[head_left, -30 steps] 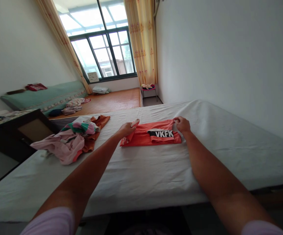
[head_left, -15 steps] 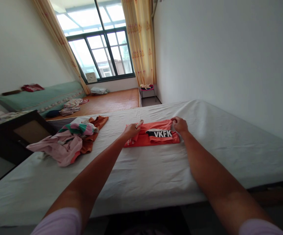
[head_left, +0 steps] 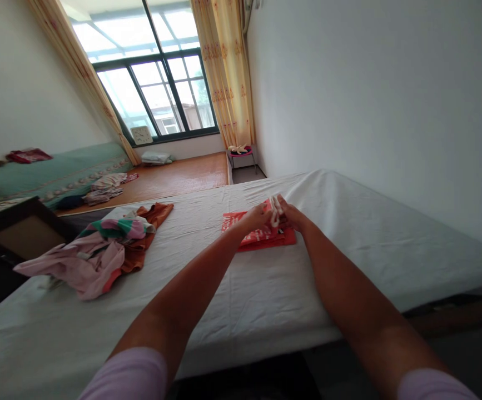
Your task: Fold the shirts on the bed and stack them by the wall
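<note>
An orange-red shirt with white lettering lies partly folded on the white-sheeted bed. My left hand grips a raised part of it that has a whitish edge. Close beside it, my right hand has its fingers closed on the same raised part, from the right side. The hands nearly meet over the cloth, and the black-and-white patch is mostly covered.
To the left on the white sheet is a loose heap with a pink garment and brown trousers. Behind are a mat-covered bed, a small pink stool and a dark cabinet. A white wall rises at right.
My left hand has moved right with the shirt's left part, folding it over toward my right hand. My right hand has shifted slightly left. The view has turned a little to the right.
</note>
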Demonstrator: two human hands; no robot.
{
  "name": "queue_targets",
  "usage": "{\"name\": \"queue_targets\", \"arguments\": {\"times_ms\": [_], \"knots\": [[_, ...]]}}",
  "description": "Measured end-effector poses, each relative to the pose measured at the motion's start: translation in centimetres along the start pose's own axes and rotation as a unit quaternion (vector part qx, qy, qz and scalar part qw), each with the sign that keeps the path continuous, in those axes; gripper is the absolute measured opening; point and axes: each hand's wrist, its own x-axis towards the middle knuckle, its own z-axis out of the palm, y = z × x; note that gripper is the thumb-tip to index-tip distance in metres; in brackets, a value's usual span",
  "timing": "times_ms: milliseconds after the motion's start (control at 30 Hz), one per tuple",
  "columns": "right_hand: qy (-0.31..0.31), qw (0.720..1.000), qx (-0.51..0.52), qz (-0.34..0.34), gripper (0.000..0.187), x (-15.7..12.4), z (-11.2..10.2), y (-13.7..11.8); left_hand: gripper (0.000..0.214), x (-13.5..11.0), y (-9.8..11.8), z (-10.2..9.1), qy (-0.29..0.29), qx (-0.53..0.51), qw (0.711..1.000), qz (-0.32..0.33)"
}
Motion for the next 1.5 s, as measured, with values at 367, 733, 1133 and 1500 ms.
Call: {"name": "queue_targets", "arguments": {"times_ms": [367,733,1133,1500], "knots": [[0.157,0.918,-0.36,-0.053,0.048,1.0,-1.7,1.0,0.037,-4.2,-10.8,-6.1,0.11,0.224,0.968,-0.024],[0.133,0.931,-0.335,-0.063,0.041,1.4,-0.2,1.7,0.042,-6.2,-13.9,-4.6,0.122,0.244,0.962,-0.024],[0.01,0.994,-0.105,0.01,0.036,0.6,-0.5,1.9,0.038,-6.9,-13.6,-4.8,0.115,0.242,0.964,-0.006],[-0.002,0.997,-0.042,-0.058,0.056,-0.7,2.1,0.7,0.038,-7.3,-14.1,-4.7,0.114,0.241,0.964,0.009]]}}
